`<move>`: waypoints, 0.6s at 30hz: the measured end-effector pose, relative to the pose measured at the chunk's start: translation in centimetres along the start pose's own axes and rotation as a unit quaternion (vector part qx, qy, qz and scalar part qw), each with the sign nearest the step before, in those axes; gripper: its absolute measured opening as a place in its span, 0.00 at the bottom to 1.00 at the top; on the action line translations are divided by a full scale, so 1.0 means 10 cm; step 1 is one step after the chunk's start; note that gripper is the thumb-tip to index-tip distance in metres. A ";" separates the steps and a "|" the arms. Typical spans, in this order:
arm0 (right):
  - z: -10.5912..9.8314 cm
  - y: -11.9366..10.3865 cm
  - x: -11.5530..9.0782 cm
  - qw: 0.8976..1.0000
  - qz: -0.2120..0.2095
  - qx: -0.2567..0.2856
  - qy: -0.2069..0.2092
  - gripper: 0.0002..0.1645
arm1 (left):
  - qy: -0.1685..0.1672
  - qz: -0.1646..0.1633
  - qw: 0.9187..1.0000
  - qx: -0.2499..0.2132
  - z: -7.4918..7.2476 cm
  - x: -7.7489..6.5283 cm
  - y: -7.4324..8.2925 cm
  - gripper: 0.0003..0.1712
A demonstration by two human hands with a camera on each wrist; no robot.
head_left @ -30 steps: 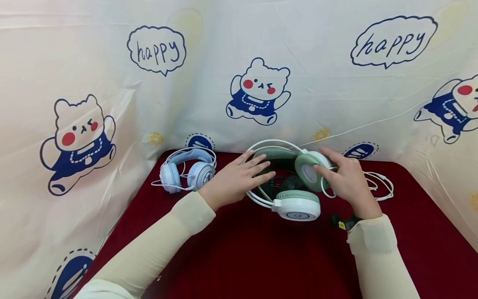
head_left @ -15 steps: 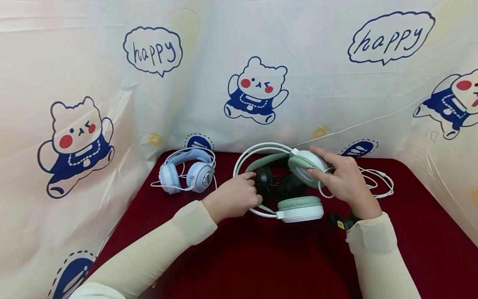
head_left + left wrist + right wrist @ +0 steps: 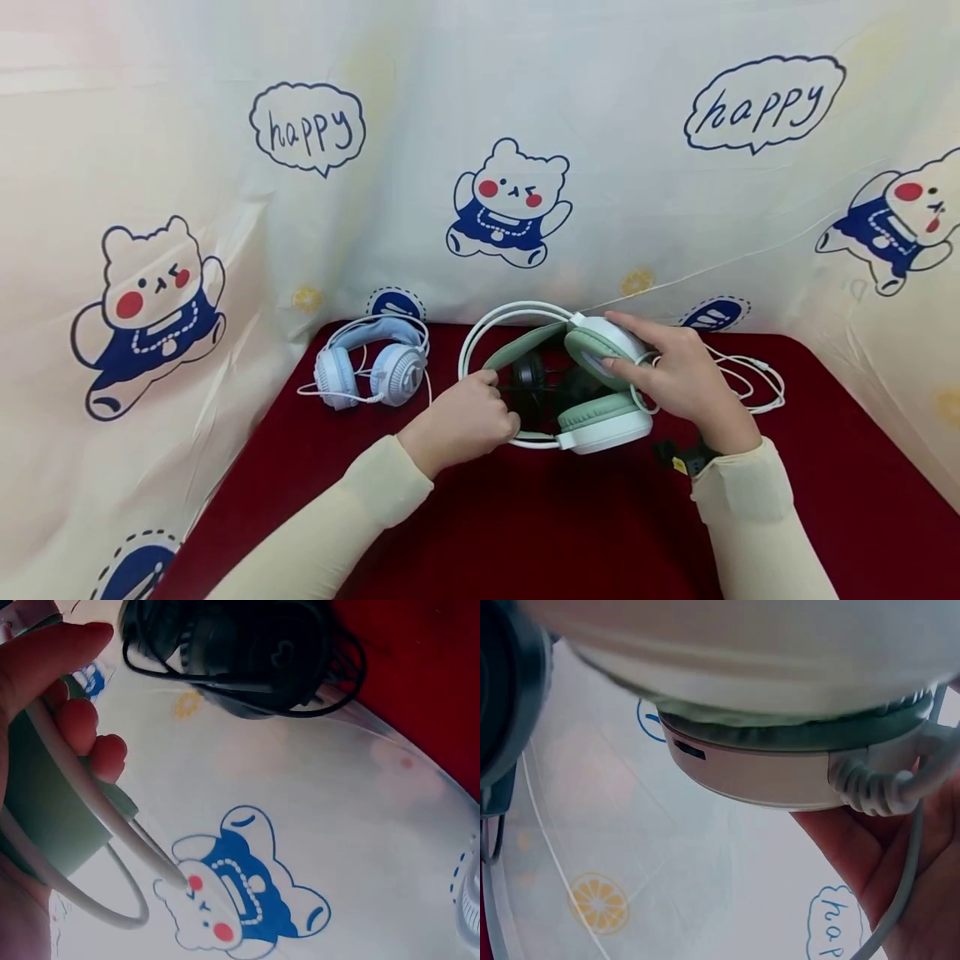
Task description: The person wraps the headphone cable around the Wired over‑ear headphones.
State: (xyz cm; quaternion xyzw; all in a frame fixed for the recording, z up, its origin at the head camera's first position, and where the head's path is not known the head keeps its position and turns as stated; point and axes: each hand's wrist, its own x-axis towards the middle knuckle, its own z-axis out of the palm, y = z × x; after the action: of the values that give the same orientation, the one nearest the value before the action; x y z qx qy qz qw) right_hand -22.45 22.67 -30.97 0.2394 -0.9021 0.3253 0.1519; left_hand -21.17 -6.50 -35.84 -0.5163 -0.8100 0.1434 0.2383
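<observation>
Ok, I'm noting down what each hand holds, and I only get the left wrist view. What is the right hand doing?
Observer: In the head view, the right hand is holding a round white, green-cushioned ear cup between thumb and fingers.
Operator: Any opening on that cup?
Observer: Yes, the right wrist view shows a small dark slot in its white side.
Operator: And what lies to the right of that hand?
Observer: A thin white cable, lying in loops on the dark red cloth.
</observation>
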 end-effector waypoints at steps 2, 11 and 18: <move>0.00 0.00 0.00 1.000 0.007 0.000 -0.012 0.35 | 0.017 -0.003 1.000 0.002 0.00 -0.03 0.02 0.05; -0.06 0.08 0.09 0.998 -0.043 0.030 -0.045 0.32 | 0.073 -0.037 0.996 0.015 -0.06 -0.16 -0.09 0.10; -0.25 0.26 0.07 0.986 -0.095 0.109 -0.085 0.25 | 0.110 -0.057 0.992 0.003 -0.15 -0.23 -0.23 0.07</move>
State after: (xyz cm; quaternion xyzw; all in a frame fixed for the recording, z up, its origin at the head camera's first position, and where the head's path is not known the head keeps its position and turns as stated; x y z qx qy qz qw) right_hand -24.12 25.85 -30.20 0.3655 -0.8442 0.3843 0.0779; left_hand -21.29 -9.60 -34.02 -0.4813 -0.8066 0.0740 0.3350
